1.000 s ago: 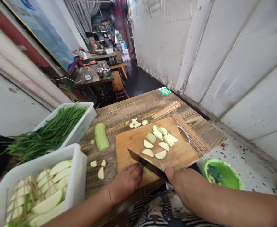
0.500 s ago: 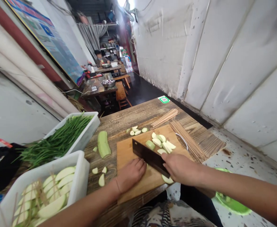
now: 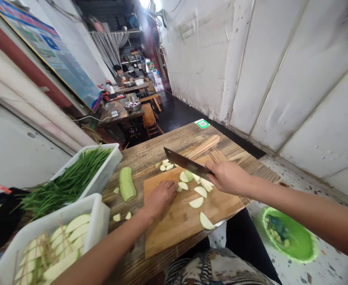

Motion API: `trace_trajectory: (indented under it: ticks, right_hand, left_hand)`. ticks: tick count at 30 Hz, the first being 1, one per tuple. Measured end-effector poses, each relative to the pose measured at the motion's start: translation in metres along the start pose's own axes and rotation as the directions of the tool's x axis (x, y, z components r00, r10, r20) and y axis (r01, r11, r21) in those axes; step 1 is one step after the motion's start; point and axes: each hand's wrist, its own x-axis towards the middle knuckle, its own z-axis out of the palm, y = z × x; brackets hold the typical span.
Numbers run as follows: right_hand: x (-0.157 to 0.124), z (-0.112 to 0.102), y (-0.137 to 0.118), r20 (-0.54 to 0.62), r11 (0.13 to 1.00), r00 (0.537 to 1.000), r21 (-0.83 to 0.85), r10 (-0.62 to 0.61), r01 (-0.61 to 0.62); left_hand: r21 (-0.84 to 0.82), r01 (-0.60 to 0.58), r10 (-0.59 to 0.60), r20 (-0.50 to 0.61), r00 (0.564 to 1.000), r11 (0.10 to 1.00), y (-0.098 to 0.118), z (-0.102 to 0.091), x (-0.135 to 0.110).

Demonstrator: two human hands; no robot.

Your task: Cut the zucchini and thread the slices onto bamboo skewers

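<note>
Gourd slices (image 3: 196,202) cut, half gourd (image 3: 127,183) left

Your right hand (image 3: 229,177) clamps the cleaver (image 3: 186,163) above the cutting board (image 3: 174,225), where loose slices lie. Your left hand (image 3: 160,196) curls onto one; grip unclear. The uncut half lies beside the board.

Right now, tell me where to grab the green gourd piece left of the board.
Take the gourd piece across its middle from above, best with the left hand: it lies rounded skin up, long sides free; the right hand holds the knife.
</note>
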Motion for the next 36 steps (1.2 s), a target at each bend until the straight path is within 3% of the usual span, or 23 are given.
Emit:
trace_trajectory:
  ticks: [3, 6, 8, 12, 19, 25, 28, 31, 34, 36]
  right_hand:
    - [-0.005, 0.006, 0.003, -0.004, 0.998, 1.0, -0.062, -0.013, 0.013]
    - [-0.009, 0.011, 0.006, -0.014, 0.993, 0.999, -0.11, -0.049, 0.047]
    - [-0.013, 0.015, 0.008, -0.023, 0.988, 0.997, -0.137, -0.075, 0.071]
    - [-0.021, 0.021, 0.015, -0.043, 0.976, 0.993, -0.194, -0.111, 0.1]
    - [-0.034, 0.028, 0.03, -0.067, 0.96, 0.991, -0.263, -0.114, 0.093]
    - [-0.034, 0.03, 0.043, -0.104, 0.953, 0.989, -0.293, -0.11, 0.075]
    - [-0.033, 0.035, 0.05, -0.113, 0.947, 0.985, -0.31, -0.13, 0.09]
    - [-0.033, 0.039, 0.056, -0.127, 0.937, 0.98, -0.334, -0.156, 0.105]
    - [-0.033, 0.039, 0.056, -0.128, 0.922, 0.971, -0.359, -0.2, 0.142]
    - [-0.034, 0.04, 0.053, -0.12, 0.908, 0.962, -0.376, -0.244, 0.184]
  left_hand:
    - [0.023, -0.218, 0.219, -0.076, 0.973, 0.976, 0.028, -0.005, -0.013]
    - [0.015, -0.517, 0.517, -0.038, 0.855, 0.856, 0.067, -0.004, -0.017]
    - [0.013, -0.577, 0.577, 0.013, 0.817, 0.817, 0.088, 0.001, -0.013]
    - [-0.012, -0.487, 0.487, 0.022, 0.873, 0.873, 0.099, 0.016, -0.001]
    - [-0.08, -0.293, 0.285, -0.095, 0.954, 0.953, 0.06, 0.035, 0.009]
    - [-0.099, -0.169, 0.158, -0.109, 0.981, 0.981, 0.041, 0.039, 0.029]
    - [-0.167, -0.198, 0.17, -0.164, 0.972, 0.966, 0.039, 0.031, 0.027]
    - [-0.255, -0.242, 0.17, -0.275, 0.946, 0.936, 0.032, 0.01, 0.014]
    - [-0.237, -0.118, 0.009, -0.415, 0.91, 0.964, 0.024, -0.018, 0.005]
    - [-0.188, -0.081, -0.002, -0.406, 0.914, 0.979, 0.022, -0.035, 0.009]
